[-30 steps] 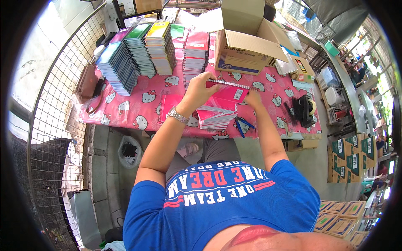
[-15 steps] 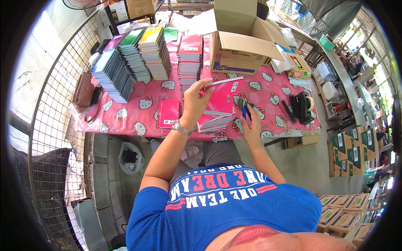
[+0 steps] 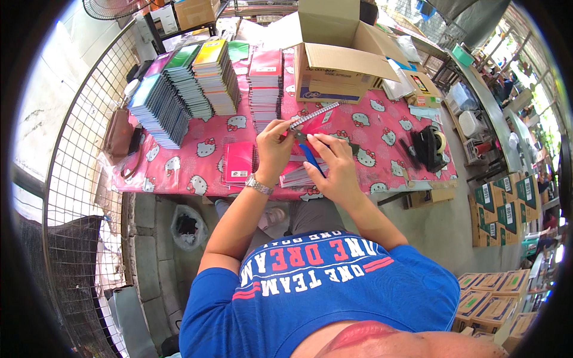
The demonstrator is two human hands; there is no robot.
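My left hand [image 3: 273,150], with a wristwatch on it, holds a red spiral-bound notebook [image 3: 316,113] up by its near end, wire spine upward. My right hand [image 3: 338,167] grips blue-handled pliers [image 3: 310,158], whose jaws meet the near end of the spine beside my left fingers. Below both hands lies a small pile of red notebooks [image 3: 295,177] on the pink patterned tablecloth [image 3: 203,161]. Another red notebook [image 3: 239,161] lies flat just left of my left wrist.
Tall stacks of spiral notebooks [image 3: 179,89] stand at the back left, one red stack [image 3: 265,83] at the centre. An open cardboard box [image 3: 340,65] is behind the hands. A black tape dispenser [image 3: 433,146] sits at the right. Wire mesh fencing [image 3: 77,179] borders the left.
My right hand has picked the blue-handled pliers up off the table and brought them to the spine's end. My left hand has drawn the notebook nearer to me.
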